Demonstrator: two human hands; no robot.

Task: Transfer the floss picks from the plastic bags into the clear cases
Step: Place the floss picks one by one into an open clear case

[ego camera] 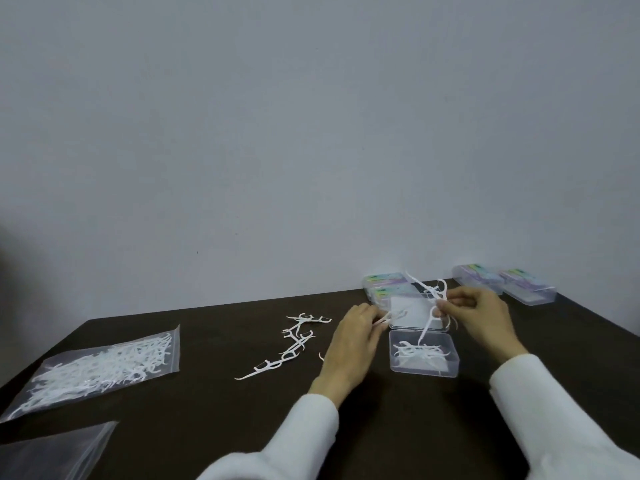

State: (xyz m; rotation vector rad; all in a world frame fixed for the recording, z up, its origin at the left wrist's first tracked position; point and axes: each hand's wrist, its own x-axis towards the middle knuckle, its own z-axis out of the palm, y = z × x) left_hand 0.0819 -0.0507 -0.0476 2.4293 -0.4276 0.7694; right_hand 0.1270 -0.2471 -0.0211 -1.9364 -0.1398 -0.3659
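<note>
An open clear case point(450, 368) sits on the dark table point(207, 427), several white floss picks lying in it, its lid point(415, 311) flipped back behind. My right hand point(481, 317) pinches a small bunch of floss picks point(431, 299) above the case. My left hand point(356, 344) pinches a single floss pick point(393, 316) just left of the lid. Loose floss picks point(294, 341) lie scattered left of my left hand. A plastic zip bag point(100, 368) full of picks lies at the far left.
An empty-looking plastic bag point(52, 452) lies at the lower left corner. Closed cases with coloured labels stand by the wall: two stacked point(384, 287) behind the lid, two more point(505, 282) at the back right. A grey wall rises behind the table.
</note>
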